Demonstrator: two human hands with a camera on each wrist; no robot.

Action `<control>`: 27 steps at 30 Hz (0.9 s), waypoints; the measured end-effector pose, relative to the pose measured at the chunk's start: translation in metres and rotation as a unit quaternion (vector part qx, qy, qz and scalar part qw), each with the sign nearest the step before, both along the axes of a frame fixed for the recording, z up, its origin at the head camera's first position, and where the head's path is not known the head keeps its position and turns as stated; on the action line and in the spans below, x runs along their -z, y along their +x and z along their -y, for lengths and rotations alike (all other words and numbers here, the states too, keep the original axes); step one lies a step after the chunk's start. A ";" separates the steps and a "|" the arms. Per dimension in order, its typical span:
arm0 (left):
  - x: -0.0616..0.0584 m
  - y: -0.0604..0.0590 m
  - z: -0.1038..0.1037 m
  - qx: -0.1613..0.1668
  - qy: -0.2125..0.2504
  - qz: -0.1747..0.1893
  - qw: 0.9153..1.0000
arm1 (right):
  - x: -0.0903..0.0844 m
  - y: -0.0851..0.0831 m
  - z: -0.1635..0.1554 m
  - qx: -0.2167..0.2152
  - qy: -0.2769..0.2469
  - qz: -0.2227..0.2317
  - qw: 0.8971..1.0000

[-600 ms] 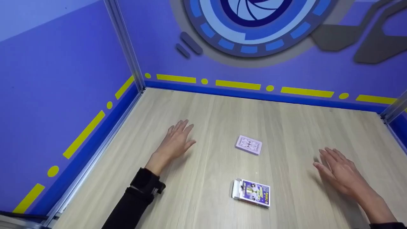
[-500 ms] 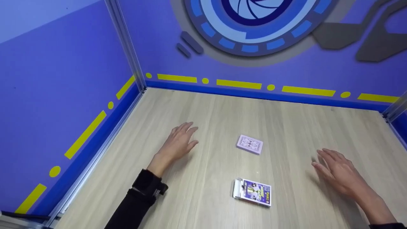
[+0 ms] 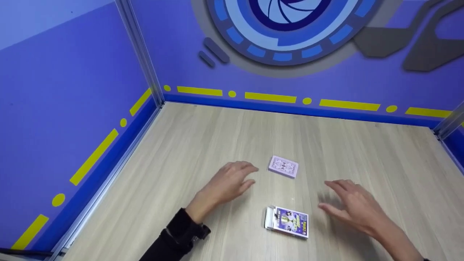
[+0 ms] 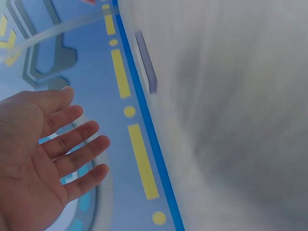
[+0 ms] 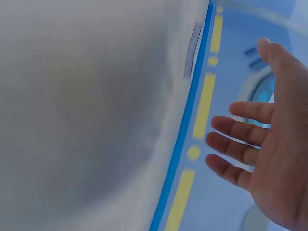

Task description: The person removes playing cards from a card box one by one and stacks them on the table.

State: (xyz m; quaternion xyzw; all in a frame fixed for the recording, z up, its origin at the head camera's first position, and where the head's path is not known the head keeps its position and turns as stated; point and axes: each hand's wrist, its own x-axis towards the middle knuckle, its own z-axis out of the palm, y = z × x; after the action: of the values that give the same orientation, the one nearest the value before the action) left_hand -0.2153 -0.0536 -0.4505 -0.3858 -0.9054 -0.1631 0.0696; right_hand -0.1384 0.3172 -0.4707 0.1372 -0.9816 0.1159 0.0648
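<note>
Wooden table, small patterned lilac card deck

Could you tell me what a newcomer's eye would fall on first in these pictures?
Two open hands, left and right, hover over a pale wooden table, holding nothing. Between them lie a card deck, farther off, and a purple card box, nearer the person. Behind rises a blue wall with yellow dashes.
</note>
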 end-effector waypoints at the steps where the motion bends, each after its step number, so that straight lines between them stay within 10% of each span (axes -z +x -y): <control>1: 0.000 0.003 -0.005 0.008 -0.005 0.005 1.000 | 0.000 0.003 0.006 -0.009 0.003 -0.002 1.000; 15: 0.004 0.032 -0.047 0.079 -0.049 -0.002 0.996 | 0.010 0.019 0.056 -0.117 0.031 -0.049 0.991; 27: 0.001 0.035 -0.068 0.085 -0.068 0.004 0.994 | 0.020 0.016 0.080 -0.174 0.033 -0.067 0.982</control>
State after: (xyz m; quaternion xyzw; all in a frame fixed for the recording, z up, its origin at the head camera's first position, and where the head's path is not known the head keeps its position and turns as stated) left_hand -0.1807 0.0142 -0.4513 -0.4648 -0.8784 -0.1079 0.0254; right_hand -0.1224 0.2370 -0.4903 0.3156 -0.9394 0.0839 0.1046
